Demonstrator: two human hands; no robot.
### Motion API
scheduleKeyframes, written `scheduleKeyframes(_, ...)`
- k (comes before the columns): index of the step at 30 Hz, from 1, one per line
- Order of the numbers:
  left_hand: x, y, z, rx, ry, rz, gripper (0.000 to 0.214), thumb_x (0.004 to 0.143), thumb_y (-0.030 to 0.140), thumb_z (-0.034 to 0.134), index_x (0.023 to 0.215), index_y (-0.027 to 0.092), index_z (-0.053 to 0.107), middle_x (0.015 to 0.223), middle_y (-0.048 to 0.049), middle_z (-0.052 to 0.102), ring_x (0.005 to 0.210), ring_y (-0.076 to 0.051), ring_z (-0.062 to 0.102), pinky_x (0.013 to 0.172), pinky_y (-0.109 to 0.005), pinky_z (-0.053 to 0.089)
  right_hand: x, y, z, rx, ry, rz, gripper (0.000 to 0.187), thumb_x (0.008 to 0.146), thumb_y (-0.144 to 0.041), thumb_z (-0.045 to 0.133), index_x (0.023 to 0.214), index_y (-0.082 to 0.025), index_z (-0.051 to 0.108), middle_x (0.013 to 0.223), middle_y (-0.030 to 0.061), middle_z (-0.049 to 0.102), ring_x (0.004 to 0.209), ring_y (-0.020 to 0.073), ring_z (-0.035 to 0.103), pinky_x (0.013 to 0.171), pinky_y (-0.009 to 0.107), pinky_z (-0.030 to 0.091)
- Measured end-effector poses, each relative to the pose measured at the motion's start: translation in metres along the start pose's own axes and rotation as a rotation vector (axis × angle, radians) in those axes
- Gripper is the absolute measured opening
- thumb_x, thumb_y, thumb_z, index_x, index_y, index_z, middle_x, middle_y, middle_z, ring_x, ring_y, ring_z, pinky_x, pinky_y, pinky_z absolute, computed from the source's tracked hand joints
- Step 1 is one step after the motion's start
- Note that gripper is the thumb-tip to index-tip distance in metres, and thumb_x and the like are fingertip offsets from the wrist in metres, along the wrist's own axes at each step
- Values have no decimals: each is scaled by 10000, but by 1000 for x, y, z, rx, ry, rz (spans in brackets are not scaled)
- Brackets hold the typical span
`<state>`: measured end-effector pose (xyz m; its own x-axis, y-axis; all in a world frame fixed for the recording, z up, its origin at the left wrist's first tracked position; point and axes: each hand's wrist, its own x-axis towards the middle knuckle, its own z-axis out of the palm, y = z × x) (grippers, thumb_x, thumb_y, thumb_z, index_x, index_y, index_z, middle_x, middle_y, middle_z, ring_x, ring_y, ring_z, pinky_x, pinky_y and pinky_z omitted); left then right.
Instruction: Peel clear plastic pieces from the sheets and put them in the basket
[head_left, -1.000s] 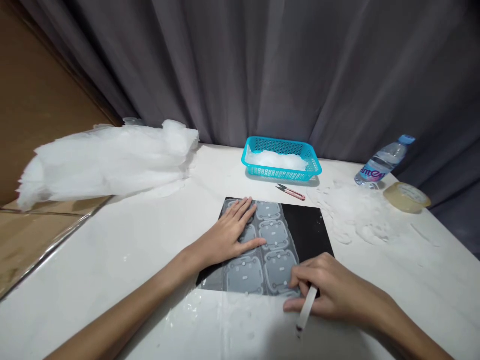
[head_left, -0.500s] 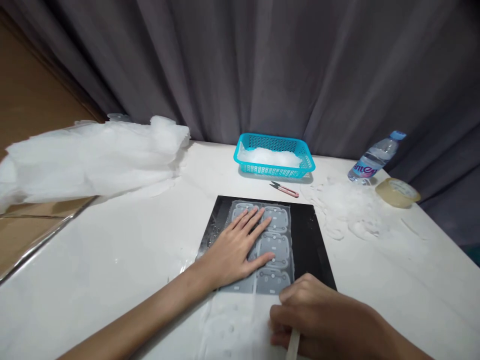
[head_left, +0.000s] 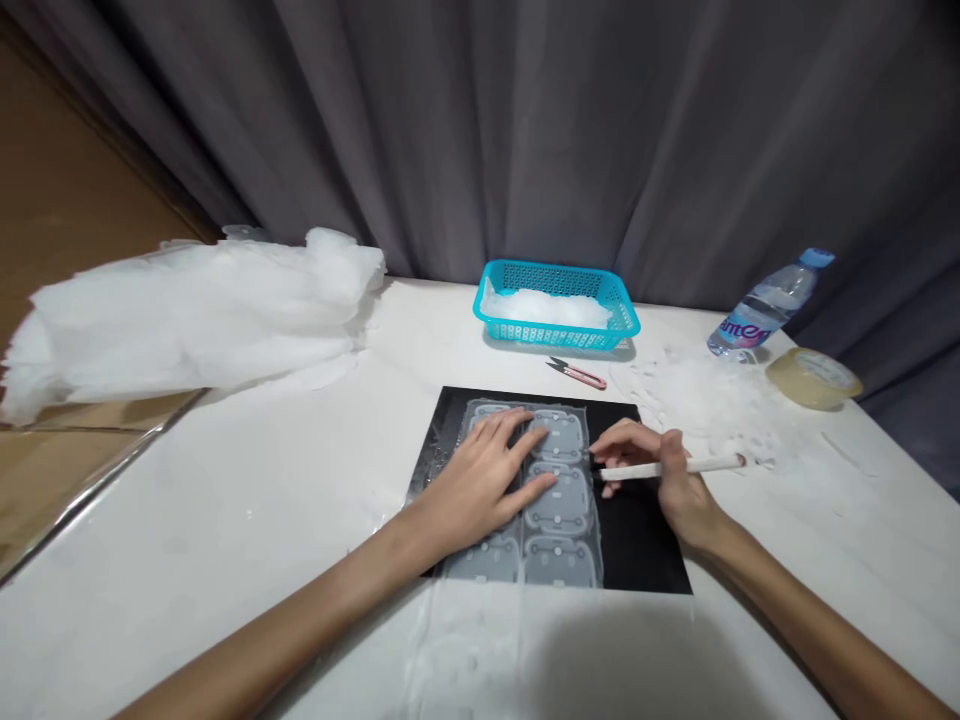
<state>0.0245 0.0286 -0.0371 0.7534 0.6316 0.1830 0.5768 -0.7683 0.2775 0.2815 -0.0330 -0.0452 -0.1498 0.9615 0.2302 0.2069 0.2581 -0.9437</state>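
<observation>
My left hand lies flat with its fingers spread on a translucent plastic sheet marked with rounded rectangular panels. Under the sheet is a black board, which shows bare on the right. My right hand is closed around a slim white pen-shaped tool, held nearly level. The tool's dark tip points left at the sheet's right edge; whether it touches the sheet I cannot tell. Below the board, the sheet runs on over the white table toward me.
Behind the board are pink-handled thread snips and a blue basket with white translucent pieces in it. Plastic scraps, a tilted water bottle and a tape roll are on the right. White sheets are piled at left.
My right hand has moved from the sheet's near end up and away to its right edge, carrying the pen-shaped tool. My left hand stays pressed on the sheet. The view has shifted slightly.
</observation>
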Motion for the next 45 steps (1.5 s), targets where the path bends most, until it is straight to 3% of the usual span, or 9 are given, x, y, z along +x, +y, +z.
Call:
scheduleKeyframes(3,6,1,3,-44,4,51,572,1052,525,511,1475,140,525,1612,-196,451,1525,-332,387,1234,-523,378,5,4,7,115,-47,89,673,1064,-658,249,1029,-219,758,900,42,644,632,156,692,626,318,592)
scheduleKeyframes(6,9,2,3,-106,-22,45,585,1044,526,534,1491,149,506,1645,-167,430,1532,-304,391,1254,-494,361,12,0,13,-44,-39,42,357,1025,-507,574,922,-220,760,1001,53,692,817,183,732,760,317,601)
scheduleKeyframes(9,9,2,3,-163,-52,-2,610,1033,548,545,1514,178,485,1644,-133,446,1518,-292,422,1257,-482,360,17,-2,12,-208,-54,-36,159,963,-380,712,919,-230,743,989,44,721,951,201,706,871,323,559)
scheduleKeyframes(16,7,1,5,-201,-37,-11,611,1022,561,558,1523,220,486,1643,-106,455,1518,-292,424,1254,-480,361,15,3,10,-181,-131,42,174,965,-371,696,984,-204,742,986,63,737,886,190,713,793,299,576)
scheduleKeyframes(24,8,1,3,-164,-44,-6,608,1030,558,546,1514,195,492,1647,-106,449,1518,-274,424,1257,-457,351,12,1,6,-249,-145,-76,106,984,-306,692,968,-221,752,1001,53,758,972,198,707,913,327,537)
scheduleKeyframes(31,8,0,4,-190,-26,-9,591,1021,559,562,1502,219,511,1641,-98,461,1506,-288,443,1248,-473,363,13,5,5,-239,-150,-65,129,998,-326,675,978,-218,741,1023,57,750,987,200,704,917,330,534)
scheduleKeyframes(39,10,-3,5,-197,-13,-12,606,1001,590,581,1488,235,527,1620,-98,492,1497,-283,459,1233,-476,382,14,3,7,-363,-200,-208,144,1053,-315,579,1052,-228,694,1058,67,726,1044,206,678,959,362,542)
scheduleKeyframes(45,9,-4,5,-212,2,-5,610,992,602,586,1482,240,542,1606,-98,511,1500,-279,458,1238,-484,376,7,5,4,-510,-187,-382,135,1068,-228,523,1059,-210,657,1055,103,710,992,212,664,879,361,560)
